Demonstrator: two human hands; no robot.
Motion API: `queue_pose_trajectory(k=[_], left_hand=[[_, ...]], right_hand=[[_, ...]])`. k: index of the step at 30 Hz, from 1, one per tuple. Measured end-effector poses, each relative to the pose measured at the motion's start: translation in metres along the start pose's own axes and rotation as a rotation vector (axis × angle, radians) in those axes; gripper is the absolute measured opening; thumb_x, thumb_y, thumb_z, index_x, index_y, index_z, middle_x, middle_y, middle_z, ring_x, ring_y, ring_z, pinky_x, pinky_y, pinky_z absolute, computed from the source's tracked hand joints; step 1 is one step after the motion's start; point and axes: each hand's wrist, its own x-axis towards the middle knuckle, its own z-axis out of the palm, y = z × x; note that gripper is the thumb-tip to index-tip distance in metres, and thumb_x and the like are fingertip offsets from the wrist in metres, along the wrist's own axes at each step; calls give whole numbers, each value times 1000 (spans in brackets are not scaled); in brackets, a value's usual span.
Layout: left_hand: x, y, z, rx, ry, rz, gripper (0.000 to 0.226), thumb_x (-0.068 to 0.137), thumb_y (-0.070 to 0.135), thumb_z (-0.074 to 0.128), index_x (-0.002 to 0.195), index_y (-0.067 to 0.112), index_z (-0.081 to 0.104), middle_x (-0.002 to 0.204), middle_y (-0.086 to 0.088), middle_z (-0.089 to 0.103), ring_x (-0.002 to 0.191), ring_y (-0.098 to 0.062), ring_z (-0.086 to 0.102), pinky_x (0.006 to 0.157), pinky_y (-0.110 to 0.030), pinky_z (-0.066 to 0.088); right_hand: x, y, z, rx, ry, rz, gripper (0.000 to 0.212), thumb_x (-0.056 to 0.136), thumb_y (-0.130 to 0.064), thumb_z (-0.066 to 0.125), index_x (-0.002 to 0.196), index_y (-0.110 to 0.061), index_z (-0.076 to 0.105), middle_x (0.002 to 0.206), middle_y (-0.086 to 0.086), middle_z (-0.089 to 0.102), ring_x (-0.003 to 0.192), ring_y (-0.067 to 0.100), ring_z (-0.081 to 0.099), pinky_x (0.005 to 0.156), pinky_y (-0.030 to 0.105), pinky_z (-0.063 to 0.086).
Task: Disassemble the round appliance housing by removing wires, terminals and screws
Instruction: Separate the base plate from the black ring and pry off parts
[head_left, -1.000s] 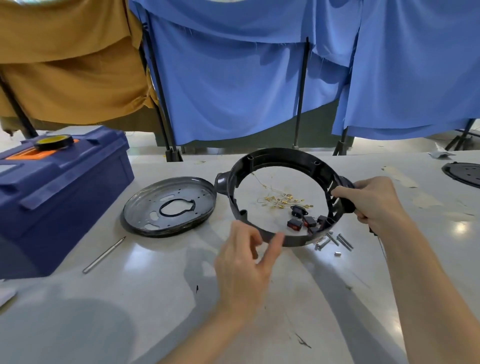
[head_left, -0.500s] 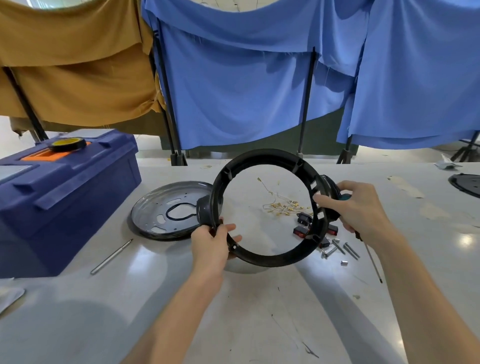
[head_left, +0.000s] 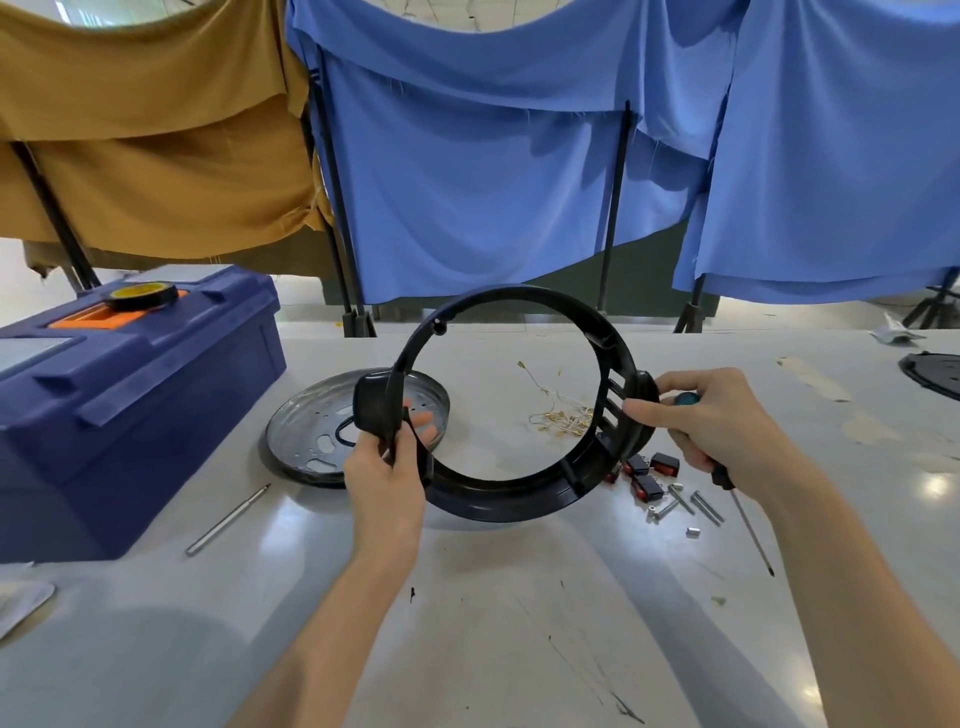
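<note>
Housing (head_left: 498, 500) held tilted on edge over the surface (head_left: 467, 623). Left hand (head_left: 384, 480) grips its left lug; right hand (head_left: 719, 423) pinches the slotted right rim while also holding a screwdriver (head_left: 748, 526). Wires (head_left: 563, 415) and screws (head_left: 693, 503) lie loose nearby.

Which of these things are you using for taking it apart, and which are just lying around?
For the job: black housing, gripped by left hand and right hand; screwdriver in right hand; loose screws, wires, switches, metal plate.
Just lying about: blue toolbox, tape roll, metal rod.
</note>
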Motion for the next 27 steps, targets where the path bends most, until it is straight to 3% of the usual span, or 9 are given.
queue_pose_trajectory(k=[6, 10, 12, 15, 18, 21, 23, 25, 27], left_hand=[[3, -5, -4, -36, -8, -17, 27, 100, 9, 44, 97, 28, 63, 90, 7, 74, 87, -7, 71, 69, -11, 51], [6, -3, -7, -96, -5, -23, 22, 98, 15, 50, 97, 31, 65, 103, 9, 73, 107, -8, 64, 94, -23, 46], [11, -3, -9, -130, -6, -69, 13, 96, 19, 56, 96, 27, 67, 103, 9, 71, 107, -9, 61, 97, -27, 43], [16, -2, -12, -123, -5, -130, 20, 92, 25, 61, 111, 19, 67, 100, 9, 71, 101, -12, 62, 95, -32, 46], [24, 1, -11, -111, -77, -301, 33, 97, 20, 53, 130, 22, 58, 115, 4, 68, 107, -15, 64, 100, -46, 47], [31, 10, -3, -420, -195, -646, 32, 100, 33, 44, 109, 19, 71, 99, -8, 71, 90, -24, 69, 83, -42, 54], [28, 6, -6, -478, -287, -610, 35, 102, 31, 39, 120, 17, 65, 94, -10, 73, 86, -24, 72, 76, -40, 54], [22, -3, -14, -387, -383, -455, 39, 102, 29, 36, 138, 19, 46, 113, -7, 71, 103, -23, 68, 84, -42, 53], [21, -8, -23, -457, -478, -406, 40, 101, 22, 38, 140, 18, 45, 126, -7, 64, 113, -27, 63, 89, -44, 53]], right_hand=[[0, 3, -3, -12, -64, 15, 13, 75, -22, 81, 78, -13, 73, 37, 3, 40, 30, 15, 24, 33, 17, 24], [-2, 1, -4, -88, -185, 16, 10, 70, -14, 84, 74, -11, 75, 46, 8, 49, 32, 15, 27, 34, 18, 25], [-1, 1, 2, -215, -164, -30, 11, 67, -11, 86, 68, -12, 75, 48, 6, 55, 33, 11, 33, 34, 19, 29], [3, 5, 14, -324, -2, -147, 13, 66, -3, 85, 67, -9, 73, 51, 3, 58, 42, 6, 43, 45, 16, 39], [4, 13, 24, -414, 248, -377, 12, 69, 4, 80, 71, -6, 73, 57, 3, 64, 53, 17, 50, 56, 27, 41], [5, 23, 29, -472, 500, -694, 18, 72, 13, 73, 79, -3, 75, 73, 7, 73, 59, 22, 61, 57, 26, 47], [5, 31, 30, -433, 583, -770, 20, 71, 17, 72, 80, -1, 75, 83, 7, 75, 63, 22, 65, 57, 30, 52], [7, 39, 30, -419, 619, -797, 18, 74, 16, 72, 82, 1, 76, 90, 9, 75, 67, 25, 69, 58, 35, 56], [6, 45, 30, -402, 637, -807, 15, 76, 14, 71, 84, 1, 76, 92, 10, 75, 71, 25, 70, 64, 32, 56]])
